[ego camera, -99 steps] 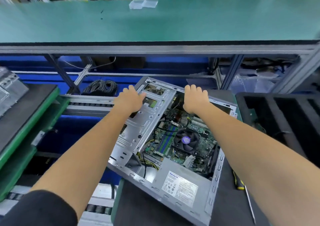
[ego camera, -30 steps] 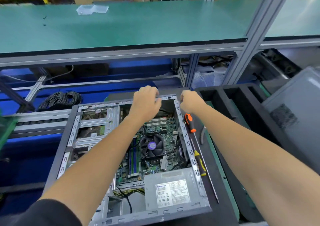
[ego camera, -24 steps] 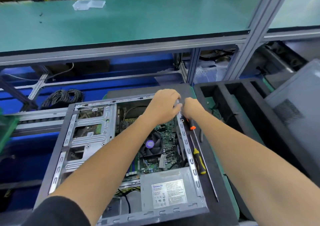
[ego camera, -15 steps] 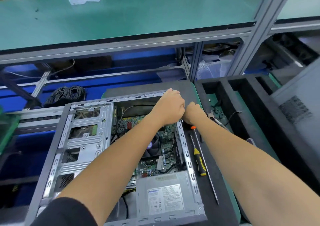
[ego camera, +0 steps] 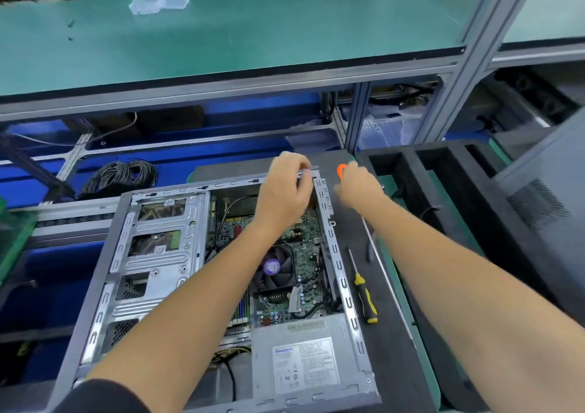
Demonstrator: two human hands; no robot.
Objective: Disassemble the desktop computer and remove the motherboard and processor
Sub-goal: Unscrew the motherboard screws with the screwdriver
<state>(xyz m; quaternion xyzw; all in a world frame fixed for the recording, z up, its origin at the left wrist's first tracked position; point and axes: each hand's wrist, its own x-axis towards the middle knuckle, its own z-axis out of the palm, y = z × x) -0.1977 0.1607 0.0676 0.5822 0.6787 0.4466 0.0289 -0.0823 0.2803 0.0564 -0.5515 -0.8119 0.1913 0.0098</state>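
The open computer case lies flat on a dark mat, right under both arms. The left hand is at the far right corner of the case, with its fingers curled over the metal edge there, gripping it. The right hand is just beside the left hand, outside the case and above the mat. Its fingers are curled around an orange-handled tool, and only the orange tip sticks out past the hand. This hand looks blurry, so the grip is hard to see well. Inside the case, below the left wrist, sits the green motherboard with a round black fan on it. Nearer the body than the fan is the grey power supply box with a white label. A yellow and black screwdriver lies on the mat under the right arm, just beside the case. Further right is a black foam tray.
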